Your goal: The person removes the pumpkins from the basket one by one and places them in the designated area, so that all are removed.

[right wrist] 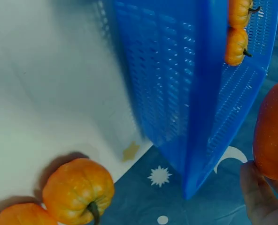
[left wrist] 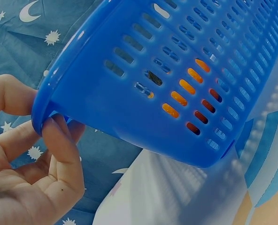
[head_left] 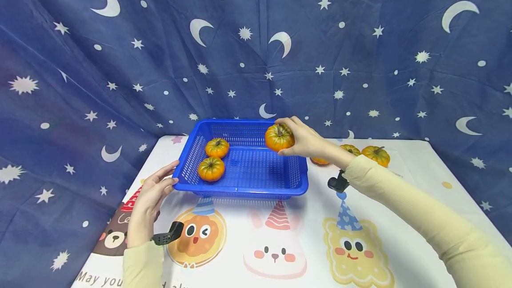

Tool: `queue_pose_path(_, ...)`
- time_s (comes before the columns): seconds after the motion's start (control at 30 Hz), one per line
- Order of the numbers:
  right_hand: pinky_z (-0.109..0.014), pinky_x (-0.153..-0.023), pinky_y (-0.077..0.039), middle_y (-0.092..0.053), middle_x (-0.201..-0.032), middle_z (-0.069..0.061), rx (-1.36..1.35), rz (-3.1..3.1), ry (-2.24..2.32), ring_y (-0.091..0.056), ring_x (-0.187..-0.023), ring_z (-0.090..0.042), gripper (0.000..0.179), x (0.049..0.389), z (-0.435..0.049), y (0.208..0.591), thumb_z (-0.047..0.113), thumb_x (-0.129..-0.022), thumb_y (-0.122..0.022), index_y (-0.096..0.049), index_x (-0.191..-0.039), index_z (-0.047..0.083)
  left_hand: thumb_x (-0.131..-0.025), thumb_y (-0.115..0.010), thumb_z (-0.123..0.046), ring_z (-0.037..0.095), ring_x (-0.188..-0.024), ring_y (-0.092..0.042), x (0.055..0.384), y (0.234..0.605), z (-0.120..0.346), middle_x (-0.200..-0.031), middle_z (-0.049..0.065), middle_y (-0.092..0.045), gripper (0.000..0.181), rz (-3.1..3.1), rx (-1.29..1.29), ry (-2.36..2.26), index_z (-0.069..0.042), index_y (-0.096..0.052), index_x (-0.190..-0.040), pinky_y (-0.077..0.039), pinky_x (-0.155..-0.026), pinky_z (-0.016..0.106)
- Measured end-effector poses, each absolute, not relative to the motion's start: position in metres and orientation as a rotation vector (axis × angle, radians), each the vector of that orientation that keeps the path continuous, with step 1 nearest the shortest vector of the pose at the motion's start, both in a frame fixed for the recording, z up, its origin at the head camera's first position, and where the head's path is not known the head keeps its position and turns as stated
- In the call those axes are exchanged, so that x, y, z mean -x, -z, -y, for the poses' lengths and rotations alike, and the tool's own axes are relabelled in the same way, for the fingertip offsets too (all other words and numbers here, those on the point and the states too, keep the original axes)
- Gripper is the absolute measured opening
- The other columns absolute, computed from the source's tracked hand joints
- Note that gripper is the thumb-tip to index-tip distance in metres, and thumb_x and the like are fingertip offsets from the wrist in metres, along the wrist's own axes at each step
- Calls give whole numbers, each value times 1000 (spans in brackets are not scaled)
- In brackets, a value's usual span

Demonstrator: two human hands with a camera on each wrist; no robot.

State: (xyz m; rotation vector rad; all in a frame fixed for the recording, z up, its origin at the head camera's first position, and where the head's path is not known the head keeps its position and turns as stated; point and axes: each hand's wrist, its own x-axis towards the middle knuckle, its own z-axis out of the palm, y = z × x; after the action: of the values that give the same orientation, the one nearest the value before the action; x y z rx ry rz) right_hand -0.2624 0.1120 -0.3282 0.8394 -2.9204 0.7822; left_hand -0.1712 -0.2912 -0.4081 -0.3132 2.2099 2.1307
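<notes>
A blue plastic basket [head_left: 240,190] with slotted walls stands on the table. Two small orange-and-green pumpkins, a rear one [head_left: 217,148] and a front one [head_left: 211,169], sit in its left part. My left hand [head_left: 150,197] pinches the basket's left rim [left wrist: 52,75] between thumb and fingers. Over the right side of the basket, my right hand [head_left: 306,139] grips another pumpkin [head_left: 278,138] from its right. That pumpkin's smooth orange side [right wrist: 273,133] shows at the edge of the right wrist view, above the fingers.
Right of the basket, on a white cartoon-printed tablecloth [head_left: 316,252], lie more pumpkins: one [head_left: 319,161] near the basket, one [head_left: 350,149] partly behind the right arm, and one [head_left: 376,155] farther right. A blue curtain [head_left: 248,83] with moons and stars hangs behind the table.
</notes>
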Motion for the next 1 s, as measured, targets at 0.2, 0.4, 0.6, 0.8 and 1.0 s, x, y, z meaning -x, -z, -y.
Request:
queue_pose_path(0.2, -49, -89, -52, -47, -128, -12, -798, 2936, -786, -55, -112, -33, 84, 256, -130, 332, 31, -71, -82, -39, -143, 19, -92, -54, -2, 2, -98, -58, 172, 407, 290, -120, -6, -45, 60, -2186, 311, -2133, -5, -34, -148, -50, -82, 13)
queue_pose_path(0.4, -55, -93, -49, -46, -130, -13, -757, 2933, -780, -50, -123, -38, 83, 250, -145, 330, 30, -71, -83, -40, -141, 20, -92, -53, -1, 0, -97, -58, 171, 406, 291, -122, -6, -45, 61, -2176, 303, -2128, -5, -32, -149, -50, -83, 13)
queue_pose_path(0.6, -49, -88, -52, -49, -123, -12, -742, 2906, -797, -55, -106, -30, 82, 244, -160, 335, 28, -70, -84, -42, -140, 17, -92, -53, -1, -1, -96, -58, 172, 407, 293, -120, -8, -45, 62, -2165, 291, -2139, -4, -31, -150, -50, -83, 13)
queue_pose_path(0.8, -49, -89, -53, -45, -130, -16, -737, 2908, -846, -53, -111, -31, 82, 237, -174, 342, 23, -71, -83, -41, -141, 14, -92, -54, -1, 0, -96, -58, 171, 408, 293, -118, -9, -47, 62, -2173, 286, -2144, -4, -32, -149, -49, -82, 13)
queue_pose_path(1.0, -54, -87, -51, -45, -131, -13, -661, 2935, -792, -55, -111, -33, 82, 231, -186, 345, 29, -71, -82, -40, -141, 21, -92, -54, -1, -1, -96, -59, 172, 407, 292, -118, -7, -45, 61, -2163, 259, -2173, -2, -32, -148, -50, -81, 13)
